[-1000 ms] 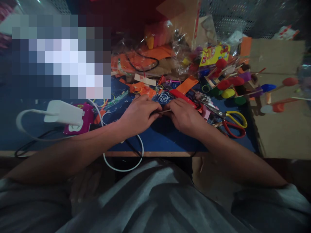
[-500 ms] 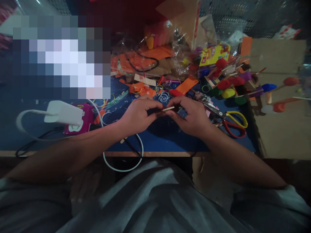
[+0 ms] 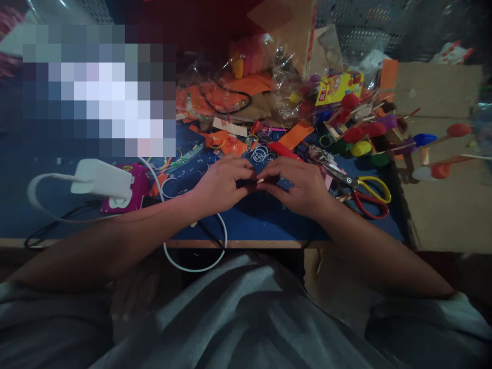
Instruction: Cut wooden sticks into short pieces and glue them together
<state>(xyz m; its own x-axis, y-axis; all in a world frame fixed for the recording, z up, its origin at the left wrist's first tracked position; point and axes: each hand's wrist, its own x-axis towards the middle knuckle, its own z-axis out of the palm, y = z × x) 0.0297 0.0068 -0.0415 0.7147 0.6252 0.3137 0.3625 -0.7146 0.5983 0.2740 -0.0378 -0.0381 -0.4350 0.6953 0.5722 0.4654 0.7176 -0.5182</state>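
Head view, dim light. Both hands meet over the middle of the blue surface (image 3: 269,225), a little back from its near edge. Left hand (image 3: 221,184): fingers curled shut, thumb and forefinger pinched on a small stick (image 3: 260,181), most of it hidden in the grip, with only the pale end showing. Right hand (image 3: 302,187): fingers likewise drawn in, fingertips closed against that pale end; how much of the stick they cover cannot be told. The stick sits level between the two hands, just above the surface, not resting on it. Judgement: fine work like this goes best with both wrists braced on the surface, the pinch kept close to the stick's end so it does not bend or snap, and the hands kept low. Just beyond the fingers, toward the far edge, lies a cluster of rubber bands (image 3: 260,152) beside orange paper (image 3: 295,134). Scissors (image 3: 367,192) lie near the right edge, just beside the right wrist, blades pointing toward the hands; a sideways sweep of that wrist could catch them. A heap of coloured pieces on sticks (image 3: 361,136) and plastic bags (image 3: 292,77) crowds the far right corner. Toward the left sits a white charger (image 3: 102,178) on a pink block (image 3: 132,197); its white cable (image 3: 192,259) loops over the near edge under the left forearm. Open room: the blue strip between the hands and the near edge.
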